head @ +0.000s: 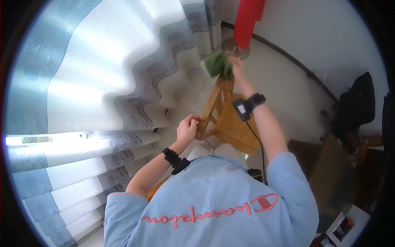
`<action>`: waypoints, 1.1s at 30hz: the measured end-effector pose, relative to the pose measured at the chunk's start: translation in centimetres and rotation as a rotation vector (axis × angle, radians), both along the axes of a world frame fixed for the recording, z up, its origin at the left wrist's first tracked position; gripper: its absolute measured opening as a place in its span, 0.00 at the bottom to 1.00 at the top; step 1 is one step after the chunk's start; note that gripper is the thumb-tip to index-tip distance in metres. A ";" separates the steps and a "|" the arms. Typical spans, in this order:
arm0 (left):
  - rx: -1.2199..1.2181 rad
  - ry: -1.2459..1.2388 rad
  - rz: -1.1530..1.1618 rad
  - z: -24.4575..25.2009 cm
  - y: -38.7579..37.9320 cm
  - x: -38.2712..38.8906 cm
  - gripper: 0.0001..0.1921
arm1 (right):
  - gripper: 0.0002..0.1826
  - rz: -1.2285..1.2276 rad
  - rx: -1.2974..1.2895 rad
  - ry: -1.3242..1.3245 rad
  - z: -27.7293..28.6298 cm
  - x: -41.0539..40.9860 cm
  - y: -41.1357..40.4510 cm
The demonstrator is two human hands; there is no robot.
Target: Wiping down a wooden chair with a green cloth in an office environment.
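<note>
A wooden chair [236, 131] stands before me, its slatted seat to the right of its backrest. My left hand [186, 131] grips the near end of the backrest's top rail [210, 103], thumb and fingers curled at the wood. At the rail's far end, my right hand [237, 66] holds a bunched green cloth [218, 64]. Both cloth and hand are blurred. The cloth covers the far tip of the rail, and the hand hides part of the cloth.
Long patterned curtains [148, 80] hang close on the left. Beyond the chair, a red fabric hanging [246, 26] rises over a round metal base [229, 45]. A black office chair [355, 102] and a brown panel [327, 166] are at right. A cable [257, 139] runs from my right wrist device.
</note>
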State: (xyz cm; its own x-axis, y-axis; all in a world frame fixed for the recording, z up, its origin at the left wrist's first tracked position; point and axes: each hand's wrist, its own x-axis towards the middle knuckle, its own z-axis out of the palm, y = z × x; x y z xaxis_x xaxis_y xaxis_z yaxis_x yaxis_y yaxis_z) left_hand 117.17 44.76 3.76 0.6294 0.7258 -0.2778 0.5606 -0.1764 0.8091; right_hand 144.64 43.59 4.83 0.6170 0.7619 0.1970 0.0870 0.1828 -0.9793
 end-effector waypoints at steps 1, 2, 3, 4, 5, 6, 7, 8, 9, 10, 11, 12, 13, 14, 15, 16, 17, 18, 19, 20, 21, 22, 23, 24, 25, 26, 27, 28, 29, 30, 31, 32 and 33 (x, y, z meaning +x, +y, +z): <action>-0.040 -0.004 0.017 -0.4 -0.1 -0.4 0.14 | 0.16 -0.070 0.142 0.678 1.0 -0.2 -1.0; -0.039 0.003 0.015 -0.9 -0.1 -0.4 0.14 | 0.16 -0.072 0.143 0.685 2.4 0.0 -2.1; -0.048 -0.051 0.043 -1.5 -0.1 -0.6 0.14 | 0.19 -0.032 0.317 0.873 4.0 0.3 -3.3; -0.057 -0.107 0.071 -1.8 0.1 -0.7 0.14 | 0.22 0.009 0.494 1.055 5.2 0.6 -4.3; -0.057 -0.103 0.071 -2.2 0.2 -1.0 0.14 | 0.22 0.008 0.494 1.059 5.9 0.9 -5.3; -0.064 -0.093 0.074 -2.2 0.4 -1.0 0.14 | 0.23 0.134 0.647 1.073 6.3 1.5 -6.3; -0.071 -0.083 0.080 -2.2 0.4 -1.1 0.14 | 0.24 0.264 0.798 1.081 6.5 2.0 -6.9; -0.125 -0.079 0.111 -2.2 0.4 -1.2 0.14 | 0.25 0.197 0.790 1.088 6.6 2.5 -7.0; -0.124 -0.074 0.107 -1.8 0.3 -1.1 0.14 | 0.25 0.191 0.793 1.090 6.1 3.0 -7.2; -0.130 -0.128 0.099 -1.3 0.1 -0.9 0.14 | 0.24 0.165 0.767 1.097 5.2 3.5 -7.2; -0.135 -0.181 0.093 -1.0 0.0 -0.7 0.15 | 0.24 0.141 0.739 1.103 4.3 4.1 -7.0; -0.133 -0.179 0.100 -1.0 0.0 -0.8 0.15 | 0.24 0.146 0.737 1.109 3.3 4.3 -6.3; -0.137 -0.149 0.107 -0.9 0.0 -0.8 0.15 | 0.24 0.037 0.618 1.061 2.2 4.4 -5.5; -0.140 -0.121 0.116 -0.9 0.0 -0.9 0.15 | 0.23 -0.067 0.499 1.008 1.2 4.5 -4.6; -0.132 -0.114 0.138 -1.0 0.1 -1.1 0.15 | 0.23 -0.046 0.494 1.022 0.5 4.4 -3.1; -0.133 -0.103 0.135 -1.1 0.0 -1.1 0.14 | 0.23 -0.075 0.300 0.790 -0.1 4.3 -2.0; -0.134 -0.092 0.134 -1.2 0.0 -1.2 0.14 | 0.23 -0.099 0.111 0.553 -0.7 3.9 -0.9; -0.135 -0.089 0.142 -1.2 0.0 -1.2 0.14 | 0.22 -0.133 -0.009 0.271 -1.5 3.2 0.5; -0.122 -0.079 0.131 -1.1 -0.1 -1.0 0.14 | 0.21 -0.165 -0.122 -0.014 -2.7 2.8 1.7; -0.110 -0.068 0.119 -1.0 -0.1 -0.7 0.14 | 0.17 -0.283 -0.012 -0.775 -3.8 3.0 2.3; -0.105 -0.065 0.140 -0.9 0.0 -0.9 0.14 | 0.17 -0.264 -0.002 -0.770 -3.7 2.5 2.5; -0.149 -0.058 0.174 -0.8 0.1 -1.2 0.14 | 0.16 -0.278 -0.007 -0.872 -3.6 1.8 2.4; -0.194 -0.052 0.207 -0.8 0.1 -1.3 0.14 | 0.14 -0.293 -0.011 -0.974 -3.5 1.5 2.5; -0.193 -0.052 0.218 -0.8 0.2 -1.5 0.14 | 0.12 -0.289 0.006 -0.936 -3.5 1.5 2.5; -0.134 -0.046 0.191 -0.9 0.4 -1.6 0.14 | 0.12 -0.279 0.010 -0.935 -3.4 1.5 2.6; -0.075 -0.040 0.163 -0.9 0.4 -1.6 0.14 | 0.12 -0.263 0.051 -0.884 -3.3 1.6 2.8; -0.074 -0.037 0.167 -0.8 0.4 -1.4 0.14 | 0.12 -0.251 0.089 -0.831 -3.4 1.9 2.8; -0.053 0.007 0.169 -0.6 0.3 -1.1 0.14 | 0.12 -0.248 0.090 -0.828 -3.4 2.1 2.6; -0.031 0.051 0.170 -0.3 0.2 -0.9 0.13 | 0.12 -0.219 0.123 -0.710 -3.5 2.3 2.4; -0.029 0.049 0.172 0.1 0.1 -0.7 0.13 | 0.13 -0.190 0.157 -0.596 -3.3 2.4 2.3; 0.048 0.150 0.160 0.4 -0.2 -0.5 0.13 | 0.13 -0.190 0.159 -0.598 -3.2 2.4 2.2; 0.126 0.250 0.147 0.8 -0.3 -0.2 0.13 | 0.13 -0.164 0.158 -0.500 -3.0 2.4 1.9; 0.129 0.249 0.143 1.3 -0.4 0.2 0.13 | 0.13 -0.141 0.156 -0.401 -2.8 2.6 1.6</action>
